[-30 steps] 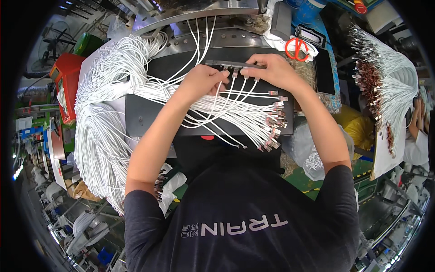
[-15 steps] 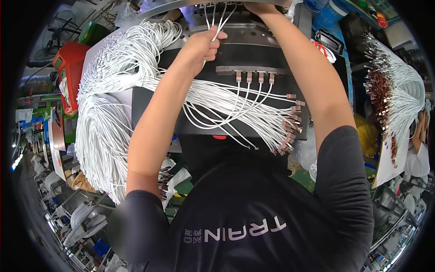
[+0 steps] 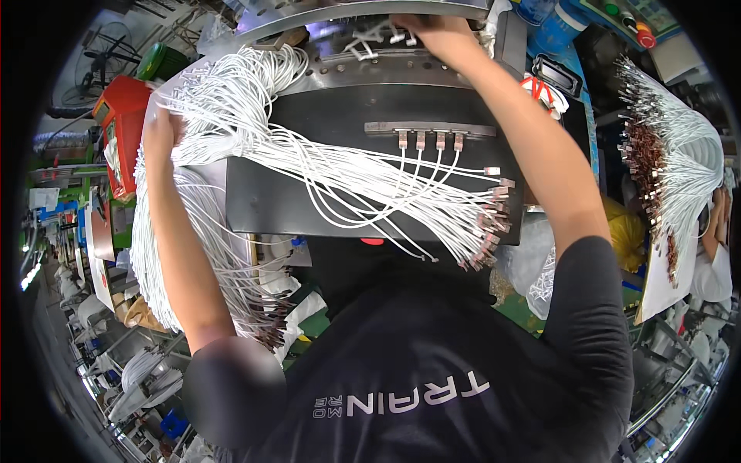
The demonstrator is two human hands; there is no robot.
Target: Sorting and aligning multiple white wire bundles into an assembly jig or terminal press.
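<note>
My left hand (image 3: 160, 130) is at the far left, beside a thick heap of white cables (image 3: 239, 85). Motion blur smears its fingers. Up at the metal machine plate (image 3: 370, 75), my right hand (image 3: 438, 35) has its fingers closed at a small white branched piece (image 3: 377, 38), which is blurred. On the black work surface (image 3: 324, 108) lies a metal bar (image 3: 428, 128) with several cable connectors (image 3: 421, 140) set side by side along its near edge. A tied bundle of white cables (image 3: 363, 174) runs to the right across the surface, ending in copper-coloured connectors (image 3: 494, 212).
A curved metal machine edge (image 3: 363, 11) crosses the top. More white cables (image 3: 158, 247) hang off the left side. At left stands a red container (image 3: 123, 131); at right, another cable pile (image 3: 679, 147) lies near another person's arm (image 3: 718, 224). A blue container (image 3: 559, 27) stands upper right.
My left hand has let go of several cables at the machine and swung left to the heap. My right hand has come slightly nearer, and the white branched piece now shows beside it.
</note>
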